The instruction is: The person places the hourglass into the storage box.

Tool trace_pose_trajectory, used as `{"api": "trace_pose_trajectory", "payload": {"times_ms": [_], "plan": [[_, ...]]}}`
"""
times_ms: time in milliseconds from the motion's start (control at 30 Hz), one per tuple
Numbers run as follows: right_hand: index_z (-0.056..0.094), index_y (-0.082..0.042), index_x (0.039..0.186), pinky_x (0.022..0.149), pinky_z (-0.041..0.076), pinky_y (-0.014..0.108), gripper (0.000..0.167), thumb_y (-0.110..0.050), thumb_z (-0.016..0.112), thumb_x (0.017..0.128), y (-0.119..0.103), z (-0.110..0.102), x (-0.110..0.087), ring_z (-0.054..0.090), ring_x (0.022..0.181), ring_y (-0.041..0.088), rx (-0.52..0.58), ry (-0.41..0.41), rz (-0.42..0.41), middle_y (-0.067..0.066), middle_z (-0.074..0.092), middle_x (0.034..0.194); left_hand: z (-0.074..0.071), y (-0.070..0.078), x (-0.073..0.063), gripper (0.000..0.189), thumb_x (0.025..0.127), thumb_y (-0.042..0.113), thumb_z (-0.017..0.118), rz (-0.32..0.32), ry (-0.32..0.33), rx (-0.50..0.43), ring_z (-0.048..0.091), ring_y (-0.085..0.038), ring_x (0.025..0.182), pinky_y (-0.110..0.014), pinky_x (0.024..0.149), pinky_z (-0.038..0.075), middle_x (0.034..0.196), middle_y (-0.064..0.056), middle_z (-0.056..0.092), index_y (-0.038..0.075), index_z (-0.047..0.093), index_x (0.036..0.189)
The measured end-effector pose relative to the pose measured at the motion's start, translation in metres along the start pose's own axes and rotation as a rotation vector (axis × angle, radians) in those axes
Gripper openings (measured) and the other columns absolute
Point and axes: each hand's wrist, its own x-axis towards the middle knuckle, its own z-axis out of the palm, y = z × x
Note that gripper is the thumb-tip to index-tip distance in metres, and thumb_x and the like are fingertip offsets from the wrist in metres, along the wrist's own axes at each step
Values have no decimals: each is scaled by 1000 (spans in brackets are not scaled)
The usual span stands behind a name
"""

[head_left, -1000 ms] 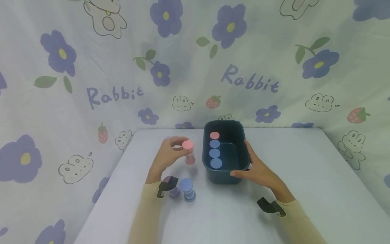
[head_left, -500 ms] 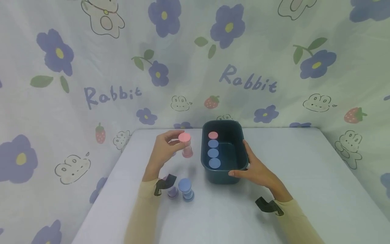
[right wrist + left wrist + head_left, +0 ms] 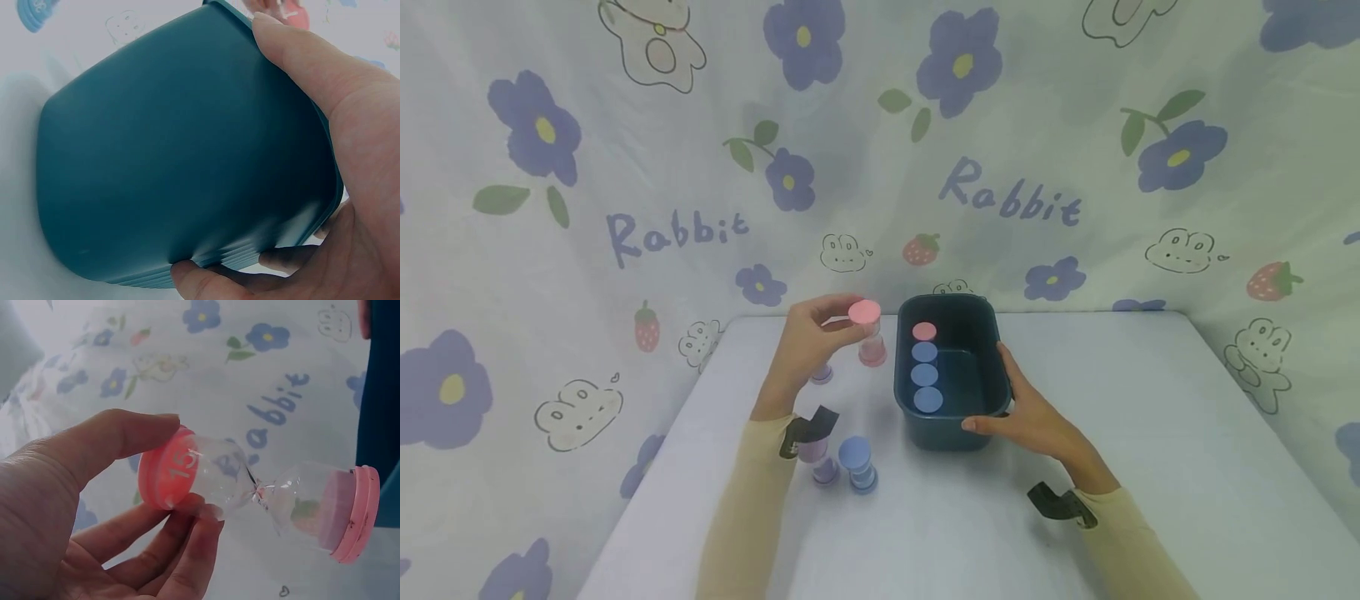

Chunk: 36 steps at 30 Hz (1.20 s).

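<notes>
Left of the dark teal bin (image 3: 951, 433), my left hand (image 3: 805, 346) pinches a pink sand timer (image 3: 872, 348) by its upper cap and holds it above the table. In the left wrist view, the thumb and fingertips meet the timer's cap (image 3: 169, 469), which is marked 15; the clear glass and the other pink cap extend free. My right hand (image 3: 1037, 423) grips the bin's near right corner. In the right wrist view its thumb lies along the rim while its fingers curl against the bin's outer wall (image 3: 175, 144). One pink cap (image 3: 924, 332) and three blue caps line the bin's left side.
A blue sand timer (image 3: 857, 465) and a purple sand timer (image 3: 822, 467) stand on the white table (image 3: 925, 533) nearer to me. Another purple timer (image 3: 822, 373) is mostly hidden behind my left hand. A patterned cloth (image 3: 865, 167) hangs behind the table.
My left hand has lifted the pink sand timer off the table, and then moved it slightly right toward the bin. My right hand stays on the bin.
</notes>
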Motion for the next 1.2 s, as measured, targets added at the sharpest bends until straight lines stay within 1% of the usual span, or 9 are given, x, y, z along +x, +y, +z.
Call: {"api": "trace_pose_trajectory", "payload": {"times_ms": [133, 300, 367, 467, 600, 833, 1033, 1200], "plan": [[-7, -27, 166, 113, 36, 74, 132, -55, 85, 77, -1, 0, 0, 18, 156, 53, -4, -2, -2, 15, 5, 176, 3, 8, 7, 51, 83, 32, 88, 27, -17, 17, 71, -26, 119, -50, 109, 53, 126, -4, 74, 20, 71, 129], [-7, -27, 166, 112, 37, 74, 131, -55, 85, 77, -1, 0, 0, 20, 155, 53, -8, 0, -7, 15, 6, 176, 11, 13, 19, 46, 86, 28, 86, 84, -43, 6, 69, -23, 122, -49, 110, 52, 126, -5, 75, 18, 71, 128], [-7, -27, 166, 112, 37, 74, 131, -55, 85, 77, -1, -1, 0, 20, 155, 53, -7, 0, -8, 15, 5, 176, 14, 14, 24, 44, 86, 26, 85, 106, -47, 5, 68, -22, 121, -48, 110, 52, 124, -6, 75, 16, 72, 127], [-7, -27, 166, 112, 36, 74, 132, -55, 85, 77, -1, -1, 0, 18, 156, 53, 0, -4, -5, 15, 4, 176, 20, 17, 31, 42, 86, 26, 85, 117, -53, 2, 68, -22, 118, -48, 109, 53, 122, -6, 75, 15, 73, 124], [-7, -27, 166, 112, 37, 73, 132, -55, 85, 77, 1, 0, 1, 18, 156, 52, 9, -8, -6, 14, 3, 176, 28, 20, 39, 42, 85, 27, 85, 102, -67, -5, 68, -22, 117, -48, 107, 55, 122, -6, 74, 14, 73, 123], [-8, -27, 166, 113, 35, 74, 133, -56, 85, 76, 2, 0, 1, 17, 157, 53, -3, -15, 0, 14, 2, 176, 41, 22, 55, 46, 86, 28, 85, 123, -88, 39, 67, -22, 120, -48, 102, 57, 125, -5, 73, 15, 71, 127], [-9, -27, 166, 113, 35, 74, 132, -56, 85, 77, 0, 1, 1, 17, 157, 53, -6, -18, 5, 14, 3, 176, 52, 24, 68, 52, 86, 30, 84, 86, -89, 90, 64, -23, 122, -48, 104, 56, 130, -6, 71, 13, 68, 133], [-10, -27, 166, 113, 36, 74, 133, -56, 85, 77, 0, -1, 1, 18, 156, 53, -11, -21, 7, 15, 3, 176, 63, 24, 78, 51, 86, 33, 85, 69, -96, 116, 64, -21, 121, -45, 102, 58, 130, -3, 71, 19, 70, 132]]}}
